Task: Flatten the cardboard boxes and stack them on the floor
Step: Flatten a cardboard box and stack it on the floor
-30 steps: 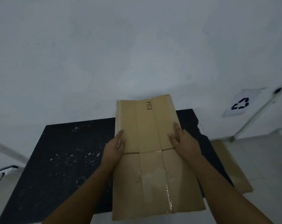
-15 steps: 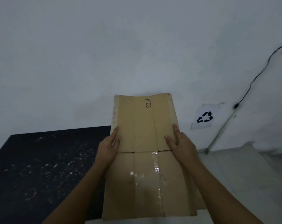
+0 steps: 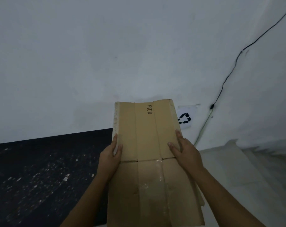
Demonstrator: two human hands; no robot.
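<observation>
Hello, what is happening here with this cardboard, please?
A person holds a flattened cardboard box by its two long edges, the left hand on one side and the right hand on the other. It is held in the air beside a black table, facing a recycling sign on the wall. It is not yet on the floor.

The flat cardboard box is brown, with black letters that say PICO and shiny clear tape. The table is black with white speckles. The wall is white. The sign is white with black arrows.
</observation>
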